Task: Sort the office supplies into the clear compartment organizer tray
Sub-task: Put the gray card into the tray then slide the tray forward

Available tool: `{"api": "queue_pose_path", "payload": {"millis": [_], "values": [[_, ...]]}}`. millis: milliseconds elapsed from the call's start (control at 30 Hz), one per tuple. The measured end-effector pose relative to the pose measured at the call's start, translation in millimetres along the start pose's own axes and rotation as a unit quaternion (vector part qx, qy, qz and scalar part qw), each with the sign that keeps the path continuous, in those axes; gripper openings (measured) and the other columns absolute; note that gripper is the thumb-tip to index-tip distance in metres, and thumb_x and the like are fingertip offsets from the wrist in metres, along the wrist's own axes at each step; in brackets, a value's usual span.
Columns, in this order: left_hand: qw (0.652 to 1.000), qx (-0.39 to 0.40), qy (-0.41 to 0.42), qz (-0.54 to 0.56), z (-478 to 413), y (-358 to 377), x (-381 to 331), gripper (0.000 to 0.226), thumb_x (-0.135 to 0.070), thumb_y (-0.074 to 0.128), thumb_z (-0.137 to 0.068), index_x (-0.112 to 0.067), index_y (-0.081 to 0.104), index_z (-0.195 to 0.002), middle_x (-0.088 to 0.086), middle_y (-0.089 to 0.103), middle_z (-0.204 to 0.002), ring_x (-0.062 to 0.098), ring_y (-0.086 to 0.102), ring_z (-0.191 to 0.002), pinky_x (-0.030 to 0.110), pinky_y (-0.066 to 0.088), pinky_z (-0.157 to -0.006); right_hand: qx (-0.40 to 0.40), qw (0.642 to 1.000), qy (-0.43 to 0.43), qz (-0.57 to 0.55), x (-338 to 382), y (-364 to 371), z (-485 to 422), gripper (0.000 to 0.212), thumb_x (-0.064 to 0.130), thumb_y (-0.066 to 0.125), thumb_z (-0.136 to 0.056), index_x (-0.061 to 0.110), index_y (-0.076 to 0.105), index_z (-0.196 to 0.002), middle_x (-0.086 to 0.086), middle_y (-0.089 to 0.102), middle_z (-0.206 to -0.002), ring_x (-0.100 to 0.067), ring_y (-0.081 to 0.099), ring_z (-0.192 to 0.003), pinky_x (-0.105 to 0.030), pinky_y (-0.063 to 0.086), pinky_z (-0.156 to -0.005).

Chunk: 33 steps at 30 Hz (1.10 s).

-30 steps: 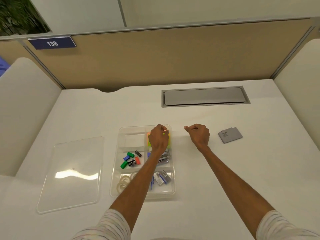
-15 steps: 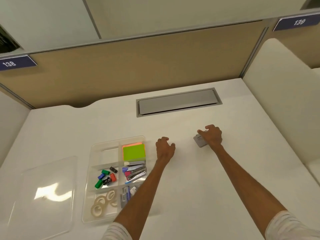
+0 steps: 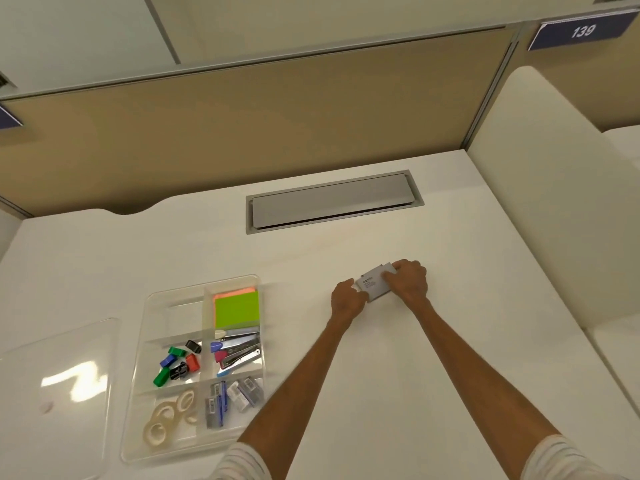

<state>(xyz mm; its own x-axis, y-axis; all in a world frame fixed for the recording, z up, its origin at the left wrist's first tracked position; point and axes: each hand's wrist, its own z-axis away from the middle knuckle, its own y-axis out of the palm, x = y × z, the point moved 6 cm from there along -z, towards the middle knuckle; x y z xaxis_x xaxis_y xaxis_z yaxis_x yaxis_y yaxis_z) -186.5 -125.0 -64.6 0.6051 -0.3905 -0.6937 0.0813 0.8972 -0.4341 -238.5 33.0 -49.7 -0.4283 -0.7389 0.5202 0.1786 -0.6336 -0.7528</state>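
Observation:
A small grey box (image 3: 374, 285) lies on the white desk, right of the clear organizer tray (image 3: 138, 403). My right hand (image 3: 407, 280) grips the box from its right side. My left hand (image 3: 347, 299) pinches its left end with curled fingers. The tray's compartments hold green and orange sticky notes (image 3: 237, 306), coloured binder clips (image 3: 177, 363), staplers and removers (image 3: 239, 351), tape rolls (image 3: 169, 415) and staple boxes (image 3: 232, 398). The back left compartment looks empty.
The tray's clear lid (image 3: 55, 393) lies flat to the left of the tray. A grey cable hatch (image 3: 332, 200) is set into the desk behind the hands. Beige partition walls enclose the desk at the back and right.
My left hand left the sticky notes in the tray and moved right to the grey box. My right hand reached right and took hold of the box. The camera view swung right.

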Motion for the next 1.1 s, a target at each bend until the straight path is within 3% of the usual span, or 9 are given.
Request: {"api": "queue_pose_path", "payload": {"millis": [67,133,300,367,500,700,800,933,1100], "values": [[0.999,0.014,-0.004,0.043,1,5,1,0.027,-0.003,0.066,-0.079,-0.010,0.065,-0.106,0.008,0.062,-0.099,0.023,0.056,-0.095,0.029,0.047,-0.074,0.009,1.000,0.002,-0.027,3,3,2,0.039,0.027,0.064,-0.085,0.009,0.064,-0.120,-0.015,0.061,-0.123,-0.033,0.052,-0.121,-0.043,0.050,-0.098],[0.993,0.034,-0.033,0.109,3,8,4,0.042,0.003,0.065,-0.077,-0.006,0.063,-0.118,0.009,0.065,-0.104,0.021,0.054,-0.090,0.025,0.043,-0.066,0.011,0.999,0.006,-0.053,6,6,6,0.035,0.022,0.064,-0.084,0.007,0.065,-0.117,-0.014,0.065,-0.119,-0.034,0.058,-0.115,-0.041,0.052,-0.094],[0.964,0.018,-0.080,0.252,12,-1,9,0.076,0.008,0.066,-0.079,0.000,0.034,-0.147,0.016,0.047,-0.143,0.029,0.054,-0.120,0.036,0.050,-0.094,0.019,0.995,0.021,-0.091,6,11,22,0.025,0.014,0.066,-0.082,0.004,0.068,-0.105,-0.014,0.071,-0.109,-0.031,0.066,-0.102,-0.030,0.049,-0.082],[0.952,0.018,-0.102,0.288,19,-8,13,0.081,0.005,0.067,-0.080,-0.007,0.029,-0.150,0.013,0.044,-0.146,0.027,0.050,-0.122,0.034,0.049,-0.087,0.029,0.992,0.029,-0.116,6,13,28,0.027,0.016,0.068,-0.082,0.006,0.069,-0.107,-0.012,0.071,-0.111,-0.029,0.065,-0.105,-0.030,0.049,-0.087],[0.941,-0.017,-0.115,0.318,26,-29,18,0.077,0.000,0.066,-0.083,-0.009,0.030,-0.150,0.011,0.044,-0.146,0.028,0.047,-0.128,0.037,0.047,-0.095,0.042,0.986,0.013,-0.164,16,17,40,0.031,0.020,0.070,-0.083,0.006,0.069,-0.111,-0.007,0.068,-0.105,-0.025,0.063,-0.101,-0.037,0.050,-0.091],[0.952,-0.122,-0.030,0.279,38,-87,14,0.058,0.001,0.062,-0.086,-0.001,0.044,-0.142,0.017,0.049,-0.142,0.031,0.050,-0.129,0.040,0.044,-0.109,0.039,0.971,-0.043,-0.230,57,21,67,0.027,0.021,0.071,-0.084,0.007,0.070,-0.107,-0.007,0.067,-0.095,-0.023,0.061,-0.090,-0.042,0.053,-0.085],[0.944,-0.180,-0.007,0.276,48,-120,19,0.050,0.004,0.061,-0.085,0.002,0.052,-0.134,0.014,0.054,-0.135,0.028,0.051,-0.126,0.034,0.045,-0.105,0.045,0.965,-0.075,-0.249,84,30,84,0.023,0.023,0.070,-0.084,0.009,0.070,-0.103,-0.004,0.064,-0.089,-0.021,0.059,-0.086,-0.040,0.050,-0.079],[0.937,-0.211,0.032,0.275,61,-165,32,0.037,0.010,0.052,-0.084,0.002,0.065,-0.118,0.016,0.069,-0.112,0.029,0.065,-0.106,0.023,0.051,-0.080,0.046,0.961,-0.083,-0.260,117,53,107,0.025,0.023,0.071,-0.083,0.009,0.070,-0.103,-0.010,0.063,-0.087,-0.022,0.058,-0.084,-0.044,0.053,-0.086],[0.924,-0.273,0.040,0.263,74,-225,64,0.040,0.010,0.048,-0.084,0.000,0.067,-0.118,0.016,0.071,-0.114,0.028,0.066,-0.107,0.026,0.053,-0.088,0.056,0.961,-0.088,-0.258,162,88,140,0.040,0.027,0.074,-0.081,0.010,0.062,-0.115,-0.011,0.069,-0.106,-0.029,0.064,-0.104,-0.050,0.052,-0.094]]}}
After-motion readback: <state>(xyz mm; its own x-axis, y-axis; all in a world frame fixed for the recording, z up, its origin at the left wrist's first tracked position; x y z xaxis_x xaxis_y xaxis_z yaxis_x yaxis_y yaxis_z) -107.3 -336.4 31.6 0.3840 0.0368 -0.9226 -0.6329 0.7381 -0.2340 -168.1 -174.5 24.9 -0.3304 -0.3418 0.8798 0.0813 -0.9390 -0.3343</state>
